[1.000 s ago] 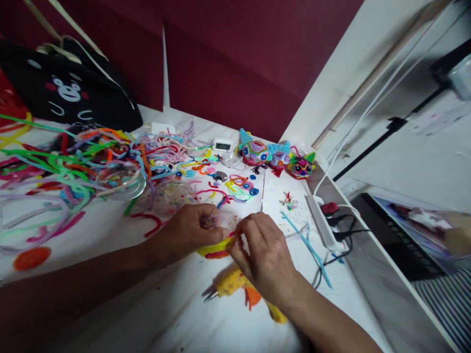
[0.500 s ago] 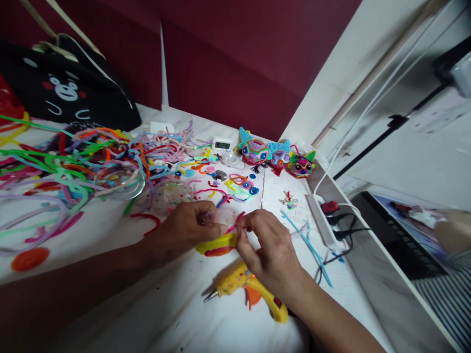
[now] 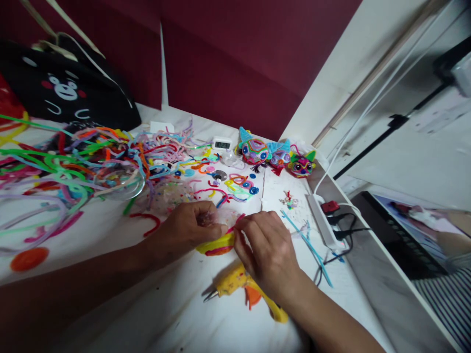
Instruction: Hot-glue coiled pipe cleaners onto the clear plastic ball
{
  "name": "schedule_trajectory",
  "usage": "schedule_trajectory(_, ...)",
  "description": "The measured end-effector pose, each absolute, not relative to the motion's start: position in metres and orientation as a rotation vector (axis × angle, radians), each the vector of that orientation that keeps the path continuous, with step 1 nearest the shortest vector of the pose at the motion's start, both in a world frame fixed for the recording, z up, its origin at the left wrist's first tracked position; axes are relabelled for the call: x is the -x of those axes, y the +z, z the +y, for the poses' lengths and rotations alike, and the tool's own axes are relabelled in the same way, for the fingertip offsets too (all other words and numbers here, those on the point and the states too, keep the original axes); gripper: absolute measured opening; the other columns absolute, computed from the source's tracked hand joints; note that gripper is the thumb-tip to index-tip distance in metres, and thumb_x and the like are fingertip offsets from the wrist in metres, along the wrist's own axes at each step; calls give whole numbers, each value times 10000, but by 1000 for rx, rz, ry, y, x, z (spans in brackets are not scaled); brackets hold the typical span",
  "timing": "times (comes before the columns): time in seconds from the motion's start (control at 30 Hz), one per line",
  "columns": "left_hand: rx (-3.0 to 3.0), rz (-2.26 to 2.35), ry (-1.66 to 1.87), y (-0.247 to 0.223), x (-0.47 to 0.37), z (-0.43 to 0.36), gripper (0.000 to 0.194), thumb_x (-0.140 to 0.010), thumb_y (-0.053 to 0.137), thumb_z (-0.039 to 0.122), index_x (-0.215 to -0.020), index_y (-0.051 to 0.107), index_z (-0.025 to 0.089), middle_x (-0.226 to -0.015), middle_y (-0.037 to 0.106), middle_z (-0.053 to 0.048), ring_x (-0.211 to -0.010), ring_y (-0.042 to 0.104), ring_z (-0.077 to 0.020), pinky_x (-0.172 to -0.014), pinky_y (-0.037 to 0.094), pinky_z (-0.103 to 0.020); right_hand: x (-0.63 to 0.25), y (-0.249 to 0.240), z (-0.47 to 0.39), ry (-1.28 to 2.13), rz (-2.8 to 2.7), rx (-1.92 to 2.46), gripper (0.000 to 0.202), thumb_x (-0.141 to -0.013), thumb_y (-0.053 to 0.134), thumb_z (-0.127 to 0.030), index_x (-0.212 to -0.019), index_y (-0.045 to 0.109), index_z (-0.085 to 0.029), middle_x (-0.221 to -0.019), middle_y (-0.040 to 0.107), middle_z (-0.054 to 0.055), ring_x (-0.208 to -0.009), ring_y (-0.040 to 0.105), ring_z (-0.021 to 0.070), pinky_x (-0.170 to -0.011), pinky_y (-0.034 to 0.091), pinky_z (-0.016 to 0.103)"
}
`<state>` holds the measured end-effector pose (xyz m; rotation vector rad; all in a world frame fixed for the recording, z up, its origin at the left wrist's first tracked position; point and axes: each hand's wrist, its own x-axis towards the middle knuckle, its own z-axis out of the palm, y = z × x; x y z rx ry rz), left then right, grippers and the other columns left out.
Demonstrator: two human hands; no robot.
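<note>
Yellow and orange bands are curving along the piece (image 3: 217, 244), which the left hand (image 3: 196, 223) is gripping over the table (image 3: 176, 304), just beyond the glue gun (image 3: 230, 283), while the right hand (image 3: 268, 247) is pinching a pink strip (image 3: 230, 229) at its right side. Ideally the left is bracing without squashing, the right is pressing the strip snugly beside the yellow, bit by bit, and both are avoiding the gun's possibly hot tip (image 3: 210, 296).

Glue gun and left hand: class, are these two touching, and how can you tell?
Apart. The head view shows white tabletop between the yellow glue gun and the left hand.
</note>
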<state>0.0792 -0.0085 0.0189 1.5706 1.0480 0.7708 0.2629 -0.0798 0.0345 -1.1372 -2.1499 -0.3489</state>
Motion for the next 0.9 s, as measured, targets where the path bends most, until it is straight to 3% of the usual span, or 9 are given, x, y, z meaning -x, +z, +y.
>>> schedule_trajectory(0.4,-1525,1013,745,21,-77,-7,344,-651,724,409,-589,462,196,-547,345,95,-531,291,-78,-463,231,-195,-275,38,-77,31,-2015,1133,113,-962,567,-92,-891,631,-154,-795,678,64,-735,634,197,-679,501,329)
schedule_trajectory(0.63,-1521,1005,751,20,-77,-7,346,-644,729,394,-581,447,203,-547,333,90,-524,283,-82,-457,232,-200,-270,37,-78,-184,-2108,1082,101,-979,595,-90,-898,640,-130,-787,709,98,-722,635,219,-674,468,374)
schedule_trajectory(0.9,-1531,1010,742,20,-78,-10,364,-636,726,381,-574,412,208,-549,302,91,-534,260,-82,-468,210,-207,-269,40,-75,-411,-2241,1107,221,-1039,496,-126,-863,617,-183,-716,645,50,-655,552,201,-631,424,354)
